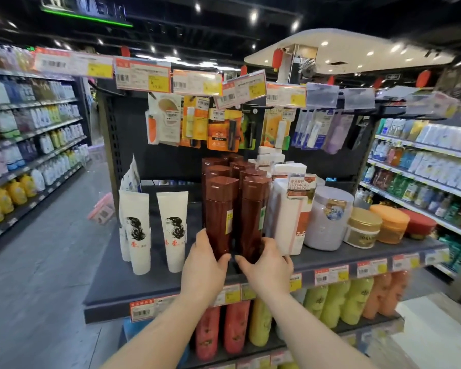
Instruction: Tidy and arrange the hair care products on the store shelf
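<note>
The store had a grey floor (37, 262) and a dark ceiling (171, 27) dotted with small spotlights. A green light strip (85, 18) ran under a sign overhead (its lettering too blurred to read). Long aisle shelving (32, 134) lined the left side, more shelving (423, 166) the right. Red lanterns (276, 59) hung near a pale ceiling panel (343, 46).

**One camera, worn on the head**

The camera sits on the person's head. It looks forward and a little down at the dark shelf (149, 283), from very close in front of it. The wide view bends the edges, so store aisles show on both sides of the shelf.
</note>
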{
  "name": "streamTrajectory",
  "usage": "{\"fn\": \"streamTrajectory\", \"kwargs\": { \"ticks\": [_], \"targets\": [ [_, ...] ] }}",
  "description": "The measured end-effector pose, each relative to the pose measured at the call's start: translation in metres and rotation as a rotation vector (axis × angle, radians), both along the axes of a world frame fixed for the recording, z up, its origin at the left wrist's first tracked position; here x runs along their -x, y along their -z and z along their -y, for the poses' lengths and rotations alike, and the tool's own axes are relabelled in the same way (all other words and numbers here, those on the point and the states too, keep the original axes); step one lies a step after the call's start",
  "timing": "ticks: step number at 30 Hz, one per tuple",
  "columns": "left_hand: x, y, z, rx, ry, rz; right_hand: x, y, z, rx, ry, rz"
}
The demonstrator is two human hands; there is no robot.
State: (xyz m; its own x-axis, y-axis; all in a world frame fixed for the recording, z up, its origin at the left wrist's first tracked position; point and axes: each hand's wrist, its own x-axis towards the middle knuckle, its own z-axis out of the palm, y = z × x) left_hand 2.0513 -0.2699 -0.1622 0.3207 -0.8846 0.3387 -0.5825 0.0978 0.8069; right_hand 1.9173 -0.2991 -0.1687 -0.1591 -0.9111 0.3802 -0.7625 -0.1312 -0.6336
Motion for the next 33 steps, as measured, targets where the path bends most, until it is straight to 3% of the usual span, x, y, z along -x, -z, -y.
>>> {"fn": "streamTrajectory", "kwargs": {
  "ticks": [13, 17, 23, 33],
  "targets": [
    [0.007, -0.006, -0.003, -0.026, -0.041, -0.023, 0.014, -0.006, -0.002, -0.067, -0.102, 0.005],
    [0.014, -0.014, -0.014, -0.117, -0.142, -0.059, 0.024, -0.011, 0.001, -0.099, -0.234, -0.047],
    [0.043, -0.011, -0.048, -0.058, -0.318, -0.015, 0.037, -0.012, 0.002, -0.137, -0.365, -0.067],
    [0.081, -0.016, -0.054, -0.027, -0.291, 0.007, 0.068, -0.020, 0.002, -0.133, -0.511, 0.172]
  ]
}}
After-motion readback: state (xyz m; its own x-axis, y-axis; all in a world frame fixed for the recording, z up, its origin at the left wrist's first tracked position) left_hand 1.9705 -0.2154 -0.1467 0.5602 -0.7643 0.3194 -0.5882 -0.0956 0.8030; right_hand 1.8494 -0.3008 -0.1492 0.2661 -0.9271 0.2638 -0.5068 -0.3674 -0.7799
